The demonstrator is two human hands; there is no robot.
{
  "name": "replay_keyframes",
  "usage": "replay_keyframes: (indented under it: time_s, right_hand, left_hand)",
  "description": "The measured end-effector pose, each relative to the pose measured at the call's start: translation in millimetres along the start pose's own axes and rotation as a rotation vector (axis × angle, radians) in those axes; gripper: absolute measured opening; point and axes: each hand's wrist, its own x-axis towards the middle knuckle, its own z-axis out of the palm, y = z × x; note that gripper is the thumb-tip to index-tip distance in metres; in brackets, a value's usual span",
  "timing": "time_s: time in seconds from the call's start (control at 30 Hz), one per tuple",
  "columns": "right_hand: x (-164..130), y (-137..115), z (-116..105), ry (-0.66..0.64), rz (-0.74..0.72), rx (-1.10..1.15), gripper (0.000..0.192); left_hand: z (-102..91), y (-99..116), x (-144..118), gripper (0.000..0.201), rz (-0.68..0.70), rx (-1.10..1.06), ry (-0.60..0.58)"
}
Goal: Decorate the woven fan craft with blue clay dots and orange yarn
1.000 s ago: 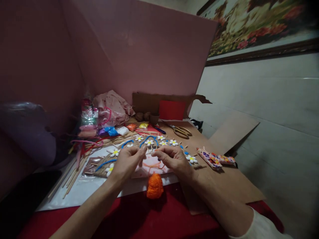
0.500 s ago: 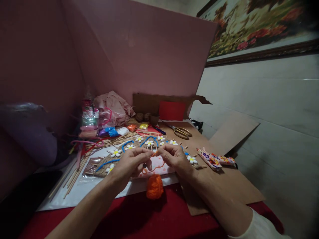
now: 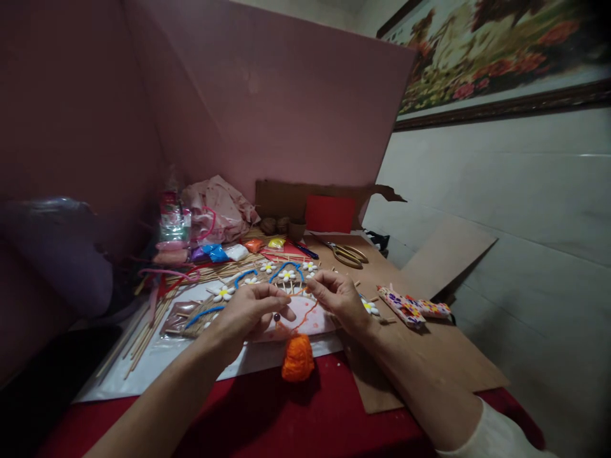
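The left hand [image 3: 251, 312] curls with its fingertips pinched on a small dark bead [image 3: 275, 316] and the orange yarn strand [image 3: 305, 318]; the right hand [image 3: 338, 299], just beside it, pinches the strand's upper end, fingers bunched together. The strand runs down to an orange yarn ball [image 3: 296, 359] on the red worktop [image 3: 267, 413], nearest the person. Under the hands lies a pink patterned sheet [image 3: 308, 318]. Beyond them are white clay flowers [image 3: 222, 292] with blue pipe cleaners [image 3: 285, 266] on wooden sticks [image 3: 147, 331]. To the right, a multicoloured decorated piece [image 3: 411, 308] rests on brown cardboard [image 3: 429, 356]. Farther back lie gold scissors [image 3: 347, 253] and small clay packets [image 3: 224, 252] before a pink board [image 3: 286, 108].
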Motion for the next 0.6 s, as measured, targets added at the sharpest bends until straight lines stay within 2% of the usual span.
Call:
replay_keyframes:
  time_s: [0.17, 0.4, 0.6]
  right_hand:
    - [-1.3, 3.5, 3.6, -0.027, -0.049, -0.052, 0.033]
    - [-5.9, 7.4, 9.7, -0.068, -0.104, -0.189, 0.029]
    - [-4.1, 8.7, 5.6, -0.04, -0.096, -0.175, 0.031]
  left_hand:
    - [1.6, 1.0, -2.6, 0.03, -0.029, -0.048, 0.005]
    - [1.1, -6.6, 0.6, 0.032, -0.006, -0.097, -0.105]
    - [1.6, -6.2, 2.4, 0.027, -0.034, -0.079, -0.053]
